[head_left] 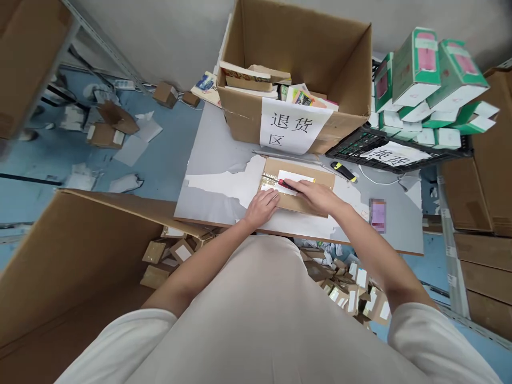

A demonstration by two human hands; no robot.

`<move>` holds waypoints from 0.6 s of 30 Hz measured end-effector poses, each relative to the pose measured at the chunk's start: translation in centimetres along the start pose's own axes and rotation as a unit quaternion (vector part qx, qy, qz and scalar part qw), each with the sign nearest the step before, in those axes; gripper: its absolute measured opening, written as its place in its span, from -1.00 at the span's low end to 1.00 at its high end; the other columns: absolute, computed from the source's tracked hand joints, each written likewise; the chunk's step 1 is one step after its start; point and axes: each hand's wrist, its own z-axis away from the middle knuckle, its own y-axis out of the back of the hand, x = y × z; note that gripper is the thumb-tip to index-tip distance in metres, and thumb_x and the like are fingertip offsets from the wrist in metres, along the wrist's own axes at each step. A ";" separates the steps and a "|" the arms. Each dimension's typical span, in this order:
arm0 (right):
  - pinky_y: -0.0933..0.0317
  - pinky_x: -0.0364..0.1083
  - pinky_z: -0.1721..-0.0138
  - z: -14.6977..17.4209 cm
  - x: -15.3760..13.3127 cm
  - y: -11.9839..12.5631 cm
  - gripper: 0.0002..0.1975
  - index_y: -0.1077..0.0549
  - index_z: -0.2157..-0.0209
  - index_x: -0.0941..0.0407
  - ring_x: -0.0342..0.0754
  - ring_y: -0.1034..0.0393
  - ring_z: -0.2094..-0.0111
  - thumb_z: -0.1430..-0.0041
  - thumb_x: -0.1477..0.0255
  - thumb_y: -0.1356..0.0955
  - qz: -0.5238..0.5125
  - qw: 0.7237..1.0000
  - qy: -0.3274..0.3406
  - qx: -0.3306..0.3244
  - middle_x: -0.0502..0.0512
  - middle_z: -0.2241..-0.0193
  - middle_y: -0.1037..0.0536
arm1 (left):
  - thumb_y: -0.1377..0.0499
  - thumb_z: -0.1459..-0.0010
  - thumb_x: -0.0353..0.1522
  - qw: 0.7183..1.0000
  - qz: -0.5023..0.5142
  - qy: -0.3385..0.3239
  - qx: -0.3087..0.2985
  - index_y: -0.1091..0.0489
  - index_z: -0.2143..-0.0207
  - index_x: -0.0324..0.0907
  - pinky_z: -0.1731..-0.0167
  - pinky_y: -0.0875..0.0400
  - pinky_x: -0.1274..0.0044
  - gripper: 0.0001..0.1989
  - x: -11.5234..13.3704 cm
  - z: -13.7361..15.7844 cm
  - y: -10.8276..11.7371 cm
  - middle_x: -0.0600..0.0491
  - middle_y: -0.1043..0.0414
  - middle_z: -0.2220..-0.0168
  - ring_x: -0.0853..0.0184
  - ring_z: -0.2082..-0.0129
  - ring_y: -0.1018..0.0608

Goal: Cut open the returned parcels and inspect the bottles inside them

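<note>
A flat cardboard parcel (316, 175) with a white label and clear tape on its left end lies on the worn tabletop (220, 205). My right hand (316, 196) is closed around a red and black box cutter (285, 184), whose blade points left over the taped end. My left hand (262, 207) rests with its fingers laid on the parcel's near left edge, holding nothing. Beyond the parcel lies a black and yellow box cutter (344, 172), apart from both hands.
A large open carton (244, 120) of books stands at the back. Right of it, a black crate (340, 149) holds several green-white boxes (416, 69). A purple pack (377, 215) lies at the table's right. Big cartons (80, 256) and small parcels (154, 252) sit below.
</note>
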 end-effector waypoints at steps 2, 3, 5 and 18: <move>-0.21 -0.12 0.28 -1.3 -0.2 0.3 -0.35 0.01 -0.33 -0.19 0.00 -0.44 0.17 -0.27 0.54 -0.15 0.055 0.997 0.024 -0.047 0.09 0.03 -0.48 | -0.04 -0.27 -0.31 1.000 -0.004 -0.002 0.006 -0.34 -0.06 -0.22 -0.11 -0.30 0.20 -0.66 0.0 0.0 0.0 -0.17 -0.41 -0.10 0.11 -0.18 -0.37; -0.19 -0.14 0.30 -1.6 -0.1 0.4 -0.31 0.04 -0.33 -0.21 -0.02 -0.45 0.19 -0.25 0.58 -0.16 0.074 0.995 0.028 -0.057 0.07 0.04 -0.49 | -0.04 -0.27 -0.32 1.000 -0.005 -0.003 0.010 -0.34 -0.06 -0.23 -0.11 -0.30 0.20 -0.66 0.0 0.0 0.0 -0.17 -0.41 -0.09 0.10 -0.18 -0.37; -0.16 -0.16 0.32 -1.9 0.2 0.6 -0.28 0.05 -0.33 -0.20 -0.04 -0.44 0.19 -0.23 0.61 -0.16 0.096 0.993 0.036 -0.066 0.07 0.03 -0.48 | -0.04 -0.27 -0.32 1.000 0.001 -0.003 0.015 -0.35 -0.05 -0.23 -0.11 -0.30 0.20 -0.66 0.1 0.0 0.0 -0.18 -0.41 -0.09 0.10 -0.18 -0.37; -0.16 -0.16 0.31 -4.1 1.8 1.6 -0.36 -0.03 -0.33 -0.14 -0.05 -0.45 0.24 -0.27 0.53 -0.20 0.070 0.987 0.085 -0.119 0.10 0.13 -0.52 | -0.03 -0.26 -0.24 0.999 0.025 0.030 -0.008 -0.37 -0.04 -0.21 -0.10 -0.27 0.19 -0.63 -0.2 -0.3 0.0 -0.16 -0.40 -0.10 0.08 -0.18 -0.37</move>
